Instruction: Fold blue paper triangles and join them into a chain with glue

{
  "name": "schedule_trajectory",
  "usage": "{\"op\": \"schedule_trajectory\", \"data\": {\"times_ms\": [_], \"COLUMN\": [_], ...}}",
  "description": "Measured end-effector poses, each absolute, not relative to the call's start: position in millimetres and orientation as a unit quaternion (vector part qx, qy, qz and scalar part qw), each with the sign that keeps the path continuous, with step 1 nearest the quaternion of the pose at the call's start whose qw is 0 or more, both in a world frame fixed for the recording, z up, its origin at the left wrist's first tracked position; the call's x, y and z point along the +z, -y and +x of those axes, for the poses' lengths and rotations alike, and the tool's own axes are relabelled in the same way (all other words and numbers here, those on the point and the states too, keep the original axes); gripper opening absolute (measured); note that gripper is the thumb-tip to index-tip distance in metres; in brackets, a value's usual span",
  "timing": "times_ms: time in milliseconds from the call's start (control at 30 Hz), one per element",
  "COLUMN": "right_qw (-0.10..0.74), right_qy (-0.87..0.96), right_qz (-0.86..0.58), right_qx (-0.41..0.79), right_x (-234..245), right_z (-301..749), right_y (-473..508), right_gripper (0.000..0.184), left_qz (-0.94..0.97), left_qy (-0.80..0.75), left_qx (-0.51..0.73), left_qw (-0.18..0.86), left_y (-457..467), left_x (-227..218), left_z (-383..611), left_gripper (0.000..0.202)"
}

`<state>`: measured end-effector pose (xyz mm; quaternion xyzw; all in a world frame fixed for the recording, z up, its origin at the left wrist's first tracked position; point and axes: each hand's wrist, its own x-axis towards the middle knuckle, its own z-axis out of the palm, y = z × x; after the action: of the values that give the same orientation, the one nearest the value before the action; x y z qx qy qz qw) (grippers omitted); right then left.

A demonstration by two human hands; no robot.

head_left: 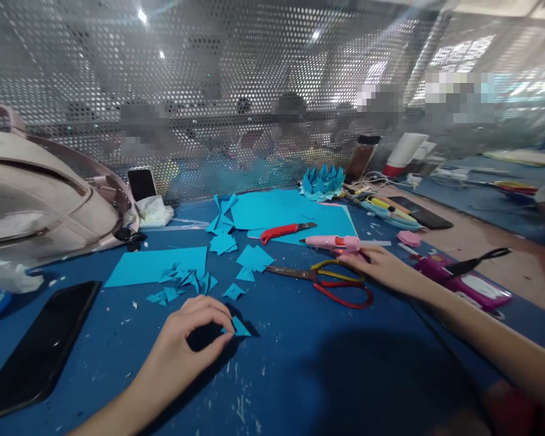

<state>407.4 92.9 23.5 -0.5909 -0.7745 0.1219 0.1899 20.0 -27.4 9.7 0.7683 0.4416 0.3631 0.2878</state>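
Observation:
My left hand (191, 335) rests on the blue table, its fingers curled and pinching a small folded turquoise paper piece (240, 328). My right hand (376, 267) reaches out to the right, fingers lying on the pink glue gun (340, 243) just above the red and yellow scissors (331, 281). Several folded turquoise pieces (187, 283) lie scattered ahead of my left hand, beside a flat turquoise sheet (149, 265). A finished turquoise paper flower (322, 181) stands at the back.
A black phone (40, 345) lies at the left front, a pale bag (45, 194) behind it. A red utility knife (285, 231) rests on larger turquoise sheets (277, 212). Markers, another phone and a pink box (467, 284) sit at the right. A perforated metal screen (254, 91) closes the back.

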Motion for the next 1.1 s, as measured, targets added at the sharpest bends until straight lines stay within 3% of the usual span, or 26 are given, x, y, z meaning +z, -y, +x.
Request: {"op": "schedule_trajectory", "data": {"times_ms": [200,300,400,567,800,1000,1100], "right_qw": [0.172,0.184,0.206,0.158,0.102,0.098,0.080], "right_qy": [0.785,0.763,0.739,0.836,0.904,0.919,0.925], "right_qz": [-0.586,-0.617,-0.639,-0.508,-0.373,-0.335,-0.320], "right_qx": [0.107,0.057,-0.057,0.135,0.183,0.181,0.188], "right_x": [19,26,39,66,65,51,48], "right_z": [416,419,413,367,273,234,225], "right_y": [-89,-56,-11,15,-31,-67,-78], "right_gripper": [0.055,0.058,0.049,0.025,0.009,0.033,0.032], "left_qz": [0.771,0.773,0.773,0.767,0.768,0.770,0.770], "left_qy": [-0.446,-0.445,-0.440,-0.439,-0.422,-0.420,-0.415], "left_qx": [0.363,0.369,0.379,0.394,0.415,0.415,0.418], "left_qw": [0.273,0.262,0.254,0.252,0.246,0.242,0.244], "left_y": [31,31,30,31,38,38,36], "left_x": [9,8,8,5,3,4,4], "left_z": [14,11,9,6,3,4,4], "left_gripper": [0.011,0.011,0.011,0.011,0.011,0.011,0.011]}}
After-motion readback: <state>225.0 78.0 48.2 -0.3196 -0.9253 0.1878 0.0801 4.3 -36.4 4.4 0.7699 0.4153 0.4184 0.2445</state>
